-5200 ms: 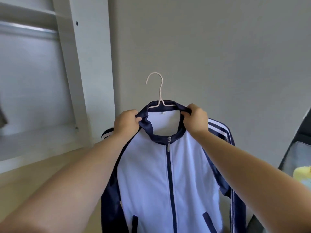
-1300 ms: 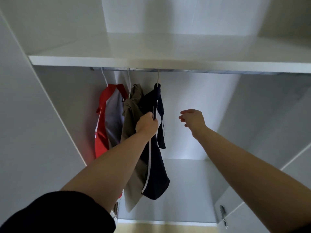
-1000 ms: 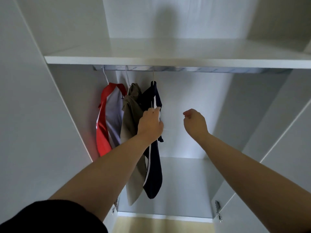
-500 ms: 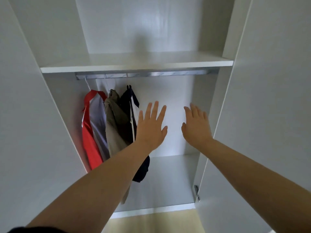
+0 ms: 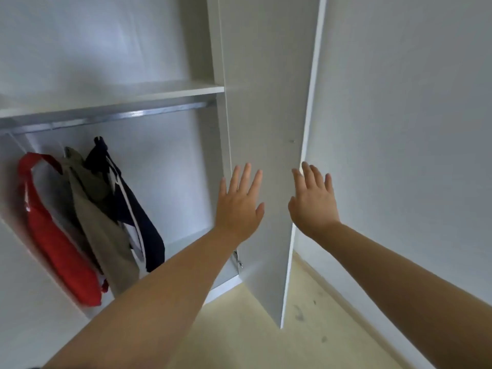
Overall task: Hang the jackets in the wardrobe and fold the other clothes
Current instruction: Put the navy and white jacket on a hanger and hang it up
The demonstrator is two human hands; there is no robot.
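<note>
Jackets (image 5: 106, 209) hang left of the wardrobe door (image 5: 266, 129); my left hand (image 5: 238, 206) and right hand (image 5: 312, 203) (grip wide, empty) are free for folding.

Home bedroom or dressing area, indicated by a white built-in wardrobe (image 5: 111, 62) at frame left: shelf (image 5: 133, 98), metal hanging rail (image 5: 119, 117), jackets (image 5: 87, 217) hung at lower left, open door (image 5: 266, 129) at centre. Plain wall (image 5: 412, 129) at right, pale floor (image 5: 239, 328) along the bottom.
</note>
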